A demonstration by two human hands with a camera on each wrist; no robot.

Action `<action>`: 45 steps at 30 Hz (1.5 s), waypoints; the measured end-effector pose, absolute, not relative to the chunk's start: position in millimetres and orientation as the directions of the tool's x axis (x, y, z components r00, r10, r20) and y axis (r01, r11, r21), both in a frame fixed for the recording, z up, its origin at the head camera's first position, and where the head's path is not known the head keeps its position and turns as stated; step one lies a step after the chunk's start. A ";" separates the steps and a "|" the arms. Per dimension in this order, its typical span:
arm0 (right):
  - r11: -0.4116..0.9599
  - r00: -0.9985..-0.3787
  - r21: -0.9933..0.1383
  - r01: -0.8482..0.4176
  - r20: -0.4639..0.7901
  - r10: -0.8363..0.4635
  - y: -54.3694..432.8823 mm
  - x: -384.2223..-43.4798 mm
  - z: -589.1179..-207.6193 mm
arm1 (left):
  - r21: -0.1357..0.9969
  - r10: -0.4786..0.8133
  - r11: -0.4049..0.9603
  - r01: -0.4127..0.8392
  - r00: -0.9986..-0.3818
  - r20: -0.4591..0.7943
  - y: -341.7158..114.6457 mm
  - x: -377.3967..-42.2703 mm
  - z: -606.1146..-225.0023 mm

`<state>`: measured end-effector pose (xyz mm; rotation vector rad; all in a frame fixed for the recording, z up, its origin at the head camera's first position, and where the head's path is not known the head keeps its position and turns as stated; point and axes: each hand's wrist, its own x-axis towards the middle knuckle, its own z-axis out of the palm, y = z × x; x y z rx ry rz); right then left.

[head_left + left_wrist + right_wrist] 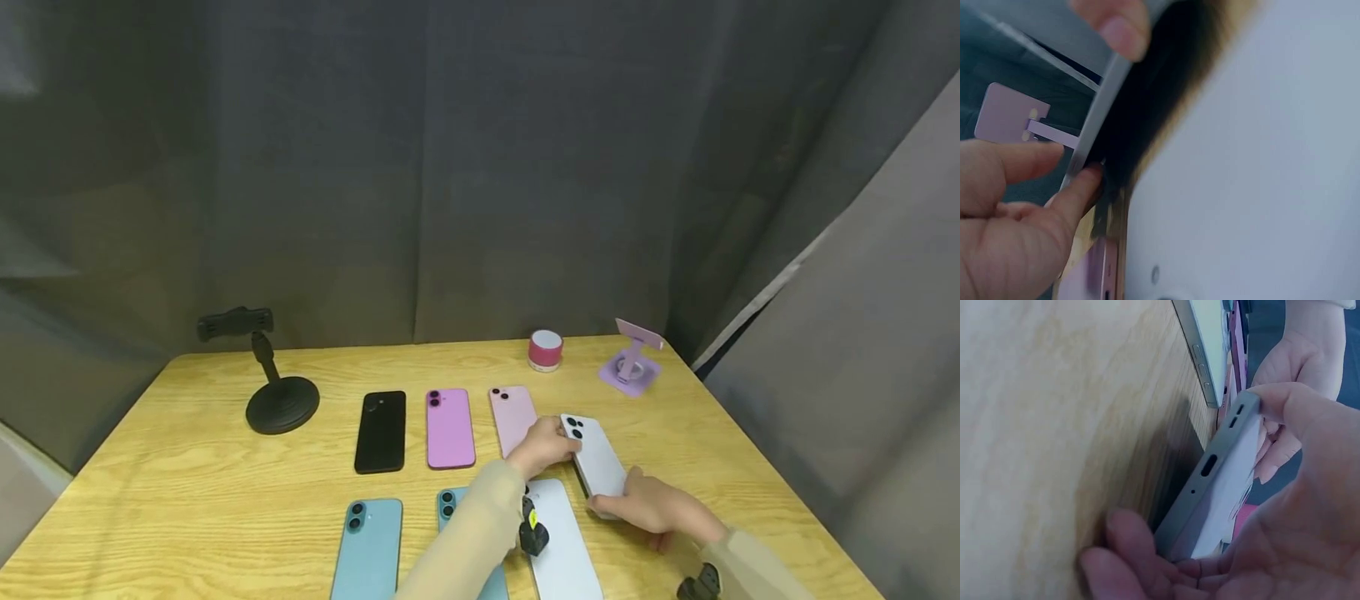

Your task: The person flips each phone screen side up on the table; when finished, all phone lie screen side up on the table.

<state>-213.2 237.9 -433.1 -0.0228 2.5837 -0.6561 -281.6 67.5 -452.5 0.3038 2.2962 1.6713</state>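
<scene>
A white phone [597, 458], camera side up, is held between both hands at the right of the table, tilted with its lower end off the wood. My left hand [542, 446] pinches its upper left edge with thumb and finger, as the left wrist view also shows. Around the lower end curls my right hand [648, 502]; in the right wrist view, its thumb and fingers grip the sides of the bottom edge with the charging port [1209, 465]. Beneath the left forearm lies another white phone [566, 546], partly covered. A pale pink phone [512, 412] lies just beyond the left hand.
A black phone [380, 433] and a violet phone [450, 429] lie in the far row. Two teal phones, one [367, 546] uncovered and one [495, 586] under the sleeve, lie nearer. Behind stand a black phone stand [281, 406], a pink speaker [545, 353] and a purple stand [630, 372].
</scene>
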 end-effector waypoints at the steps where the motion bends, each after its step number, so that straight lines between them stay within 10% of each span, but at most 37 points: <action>1: 0.881 -0.889 -0.464 0.088 -0.436 -0.141 238.4 -212.0 -433.0 | 0.972 0.319 0.232 -0.045 -0.940 -0.120 68.2 -281.7 -452.8; 22: 0.807 -0.906 -0.553 -0.206 -0.204 -0.372 240.9 -183.2 -434.5 | 0.966 0.308 0.254 -0.058 -0.941 -0.137 76.9 -272.8 -450.0; 45: 0.608 -0.822 -0.761 -0.226 -0.185 -0.538 267.7 -174.3 -440.2 | 0.932 0.560 -0.189 -0.310 -0.814 -0.157 87.9 -274.4 -457.5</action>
